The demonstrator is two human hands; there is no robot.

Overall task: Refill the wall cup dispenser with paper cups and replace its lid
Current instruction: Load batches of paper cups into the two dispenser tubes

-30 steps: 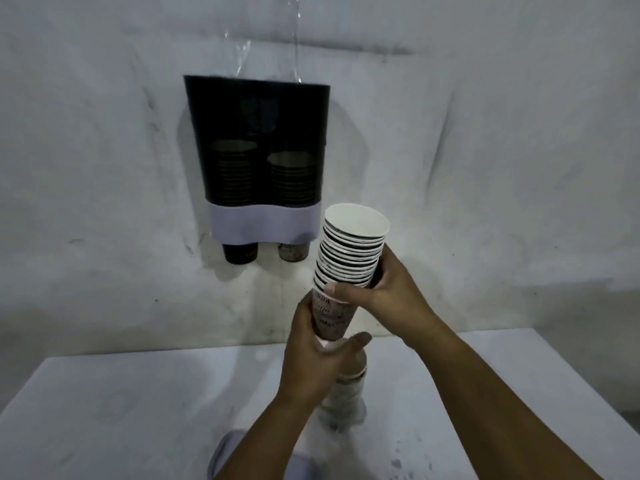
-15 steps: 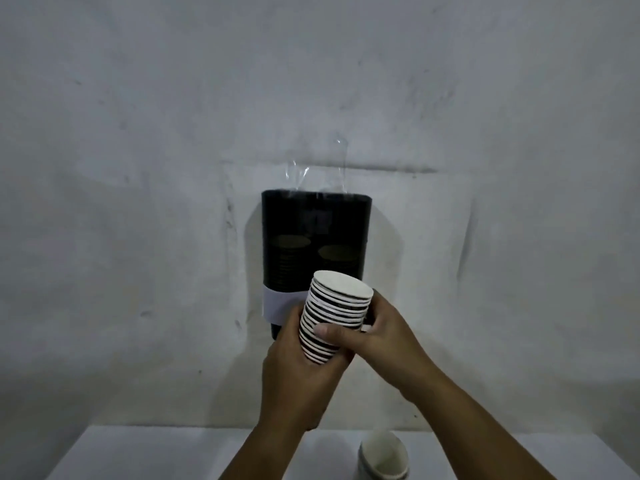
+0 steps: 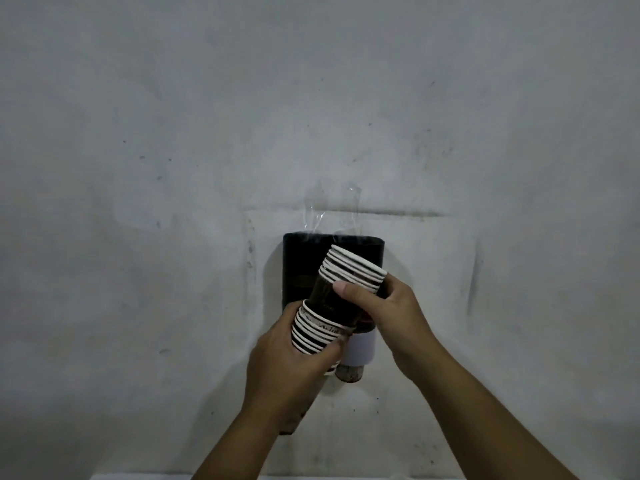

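Observation:
A dark cup dispenser (image 3: 298, 268) hangs on the wall with a white band (image 3: 362, 348) near its bottom and a cup base (image 3: 349, 374) poking out below. Its top is open, with no lid in view. I hold paper cups in front of it. My right hand (image 3: 388, 306) grips an upper stack of cups (image 3: 349, 271), tilted to the right. My left hand (image 3: 291, 362) grips a lower stack of cups (image 3: 313, 332). The upper stack is drawn partly out of the lower one.
Clear plastic wrap (image 3: 332, 209) sticks up against the grey wall above the dispenser. A thin strip of the white table (image 3: 138, 477) shows along the bottom edge.
The view has tilted up, so the table and the cups on it have left the frame. The one stack I held has come apart into an upper and a lower stack.

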